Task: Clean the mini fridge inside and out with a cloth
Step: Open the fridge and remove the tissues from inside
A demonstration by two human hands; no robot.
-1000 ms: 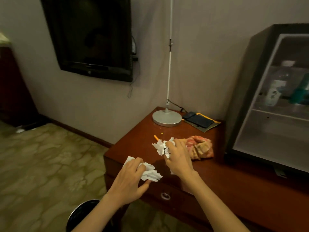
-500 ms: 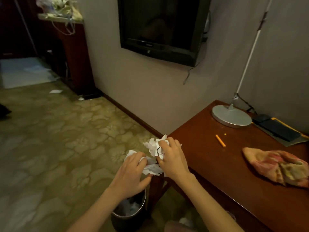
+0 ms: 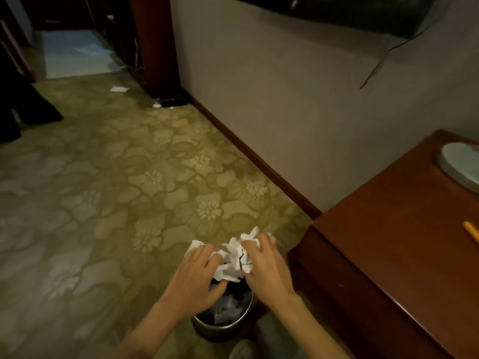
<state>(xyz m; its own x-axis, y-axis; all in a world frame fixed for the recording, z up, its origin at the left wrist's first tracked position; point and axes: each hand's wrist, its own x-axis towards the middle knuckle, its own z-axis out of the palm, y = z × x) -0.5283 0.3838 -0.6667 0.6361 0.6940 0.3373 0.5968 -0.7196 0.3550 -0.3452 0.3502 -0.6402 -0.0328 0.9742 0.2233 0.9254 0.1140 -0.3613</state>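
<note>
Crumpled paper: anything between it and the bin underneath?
Nothing visible. The left hand and right hand hold the crumpled paper right above the bin. Its mouth is open, with some trash inside.

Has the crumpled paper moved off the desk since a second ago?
Yes. The crumpled paper, gripped by the left hand and right hand, has moved left past the edge of the desk and is now above the waste bin.
</note>
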